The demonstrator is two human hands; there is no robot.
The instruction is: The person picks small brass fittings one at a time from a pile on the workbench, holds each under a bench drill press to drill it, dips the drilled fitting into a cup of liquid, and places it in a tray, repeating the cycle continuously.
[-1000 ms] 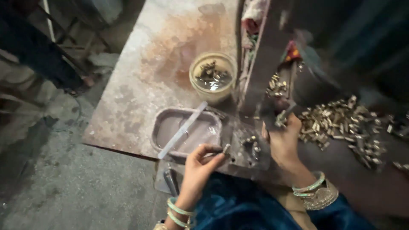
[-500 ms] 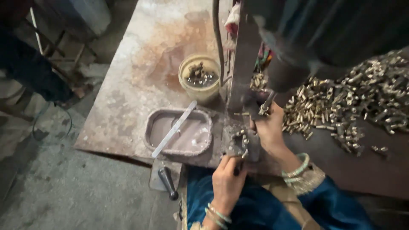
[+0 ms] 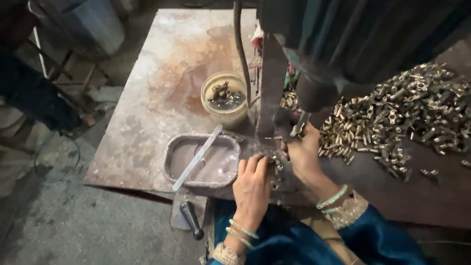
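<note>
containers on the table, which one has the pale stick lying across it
The shallow rectangular grey tray beside the left hand; the round yellowish tub behind it holds only small dark metal parts.

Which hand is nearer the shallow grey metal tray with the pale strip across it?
Left. The left hand rests just beside the shallow grey metal tray's right rim; the right hand is farther right, under the machine.

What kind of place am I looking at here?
Probably a small metalworking shop: a stained, rusty metal bench, a big heap of small brass-coloured parts, and both hands working at the foot of an upright machine.
</note>
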